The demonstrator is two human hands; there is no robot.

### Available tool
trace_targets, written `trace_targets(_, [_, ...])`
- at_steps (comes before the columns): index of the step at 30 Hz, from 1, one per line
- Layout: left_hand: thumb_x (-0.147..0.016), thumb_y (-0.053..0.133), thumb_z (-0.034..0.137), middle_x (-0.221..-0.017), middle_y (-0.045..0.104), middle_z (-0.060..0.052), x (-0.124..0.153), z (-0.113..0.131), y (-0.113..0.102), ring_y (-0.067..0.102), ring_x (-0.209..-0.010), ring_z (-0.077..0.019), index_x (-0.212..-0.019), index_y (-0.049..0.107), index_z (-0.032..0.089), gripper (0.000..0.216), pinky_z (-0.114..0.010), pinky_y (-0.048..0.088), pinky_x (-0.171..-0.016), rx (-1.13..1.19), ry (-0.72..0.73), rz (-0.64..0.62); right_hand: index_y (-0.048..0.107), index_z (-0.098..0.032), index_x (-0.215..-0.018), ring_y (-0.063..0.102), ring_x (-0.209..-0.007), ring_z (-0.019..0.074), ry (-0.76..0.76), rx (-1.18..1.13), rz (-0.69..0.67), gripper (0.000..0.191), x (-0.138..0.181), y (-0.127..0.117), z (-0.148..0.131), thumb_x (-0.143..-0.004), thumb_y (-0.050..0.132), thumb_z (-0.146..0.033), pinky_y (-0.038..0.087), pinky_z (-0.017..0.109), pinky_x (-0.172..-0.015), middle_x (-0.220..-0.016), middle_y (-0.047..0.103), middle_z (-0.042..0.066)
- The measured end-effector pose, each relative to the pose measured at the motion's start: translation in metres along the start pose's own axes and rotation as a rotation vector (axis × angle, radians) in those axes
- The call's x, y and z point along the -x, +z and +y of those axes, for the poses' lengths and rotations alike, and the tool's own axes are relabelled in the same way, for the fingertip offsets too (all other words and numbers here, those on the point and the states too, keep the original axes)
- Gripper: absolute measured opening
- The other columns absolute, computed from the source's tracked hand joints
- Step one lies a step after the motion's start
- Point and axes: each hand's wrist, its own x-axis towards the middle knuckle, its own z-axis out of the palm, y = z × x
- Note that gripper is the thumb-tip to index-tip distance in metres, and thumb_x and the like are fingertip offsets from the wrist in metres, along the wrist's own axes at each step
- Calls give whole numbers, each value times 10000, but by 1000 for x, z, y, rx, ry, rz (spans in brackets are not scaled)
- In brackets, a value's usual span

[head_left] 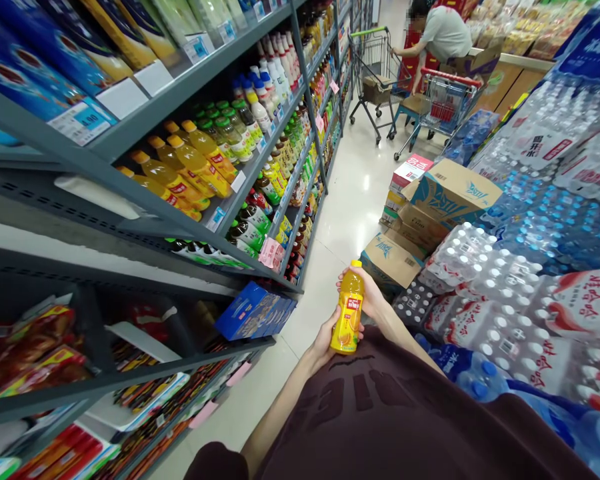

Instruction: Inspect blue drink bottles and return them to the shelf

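An orange juice bottle [349, 313] with a yellow cap is held upright, tilted slightly, in front of my dark shirt. My left hand [325, 337] is wrapped around its lower left side. Around the upper right side of the same bottle curls my right hand [370, 293], its fingers partly hidden behind the bottle. The label faces me, showing red and white print and pictures of oranges.
At left, a shelf [260, 167] carries rows of drinks, among them similar juice bottles [180, 167]. Cardboard boxes [445, 190] and wrapped water packs [510, 327] stack up at right. Farther along the aisle, a person [445, 33] bends beside shopping carts [380, 73].
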Motion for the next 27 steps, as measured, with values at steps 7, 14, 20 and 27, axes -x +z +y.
trace_targets(7, [-819, 633, 693, -851, 725, -105, -5, 6, 6, 681, -708, -206, -1048, 628, 123, 614, -295, 505, -670, -221, 131, 153, 672, -196, -851, 705, -681, 174, -135, 178, 156, 252, -6, -1, 6, -695, 834, -308, 560, 262, -569, -800, 732, 12])
trace_targets(14, [-943, 467, 613, -895, 656, -33, -2, 9, -5, 592, -840, -193, -990, 606, 168, 469, -302, 454, -804, -604, 329, 285, 683, -181, -848, 711, -696, 180, -96, 157, 170, 284, -13, -7, 3, -696, 821, -377, 584, 303, -621, -837, 738, 24])
trace_targets(20, [-859, 609, 595, -925, 606, -3, 8, 17, 2, 585, -817, -173, -942, 530, 208, 403, -258, 458, -732, -660, 379, 319, 691, -194, -856, 681, -661, 168, -39, 9, 51, 260, -12, -9, -5, -740, 775, -411, 586, 305, -664, -729, 693, -3])
trace_targets(27, [-808, 720, 491, -877, 584, -8, 18, 25, 14, 580, -834, -180, -1019, 546, 197, 402, -261, 462, -730, -782, 493, 330, 691, -195, -873, 702, -742, 202, -31, -11, -32, 245, -12, -14, -11, -753, 728, -405, 587, 322, -660, -854, 738, 32])
